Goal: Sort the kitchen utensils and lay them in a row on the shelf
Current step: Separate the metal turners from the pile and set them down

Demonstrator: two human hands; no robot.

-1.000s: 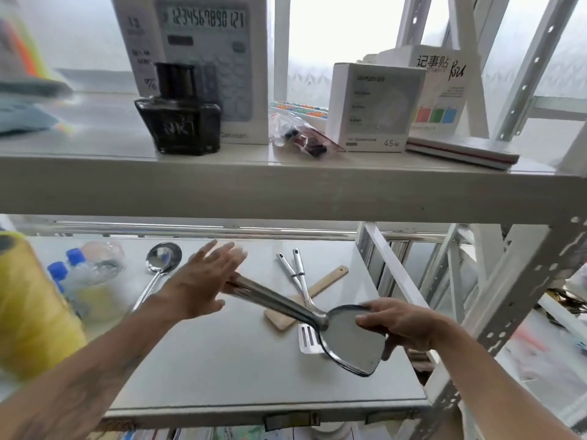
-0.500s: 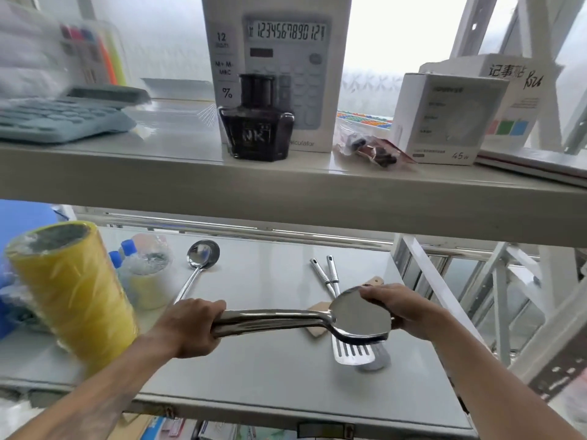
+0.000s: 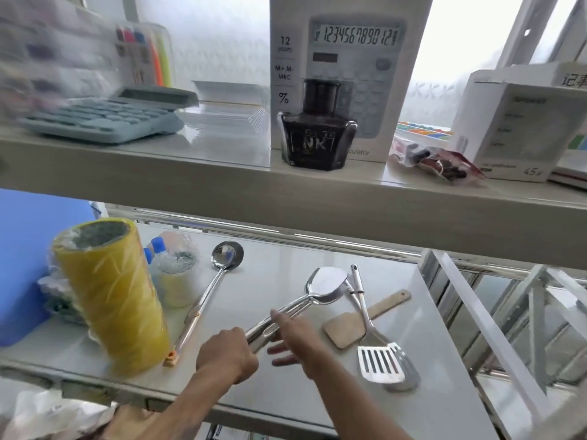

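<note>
The solid spatula (image 3: pixel 327 285), ladle (image 3: pixel 226 256) and slotted turner (image 3: pixel 381 363) were shiny polished metal; the flat spatula (image 3: pixel 346 328) looked like matt wood; the shelf (image 3: pixel 286 376) was smooth and glossy.

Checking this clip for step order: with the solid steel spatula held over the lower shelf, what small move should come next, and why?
Probably lower the solid steel spatula flat into the bare gap between the long steel ladle and the slotted steel turner. The left hand grips its handle, the right hand is open beside it, and that gap continues the row.
</note>
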